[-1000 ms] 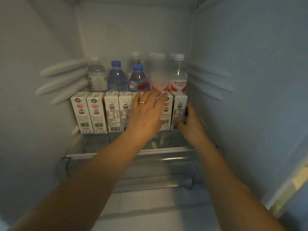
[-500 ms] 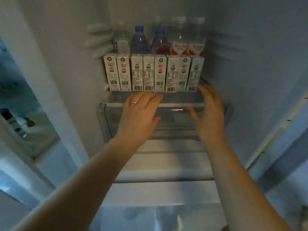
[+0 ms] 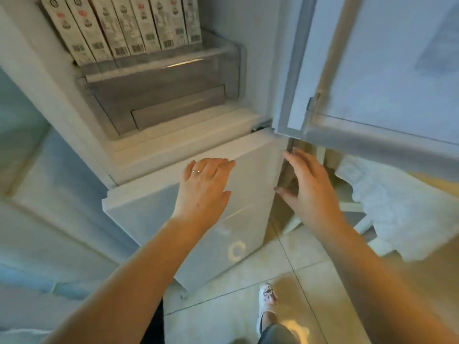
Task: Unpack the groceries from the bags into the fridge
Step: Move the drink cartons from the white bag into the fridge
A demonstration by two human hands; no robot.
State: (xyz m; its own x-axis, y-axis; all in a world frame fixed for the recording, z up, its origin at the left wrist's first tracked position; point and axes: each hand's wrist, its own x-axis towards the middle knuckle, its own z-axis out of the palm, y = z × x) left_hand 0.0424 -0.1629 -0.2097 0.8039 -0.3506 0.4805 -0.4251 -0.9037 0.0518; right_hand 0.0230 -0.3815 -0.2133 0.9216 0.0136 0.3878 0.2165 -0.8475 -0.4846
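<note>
A row of several white milk cartons (image 3: 129,26) stands on the fridge shelf at the top left, above a clear drawer (image 3: 159,95). My left hand (image 3: 203,187), with a ring on it, hovers with straight fingers in front of the lower fridge door (image 3: 149,202) and holds nothing. My right hand (image 3: 308,192) is spread and empty beside that door's right edge, below the open upper door (image 3: 372,70). A white plastic bag (image 3: 397,214) lies on the floor at the right.
The open upper door hangs over the right side above the bag. Tiled floor (image 3: 248,306) and my shoe (image 3: 268,299) show at the bottom. A pale wall or panel fills the left.
Both hands have come out of the fridge and dropped from the cartons to the lower door's level. My view has tilted down, so the bottles are out of sight and the floor shows.
</note>
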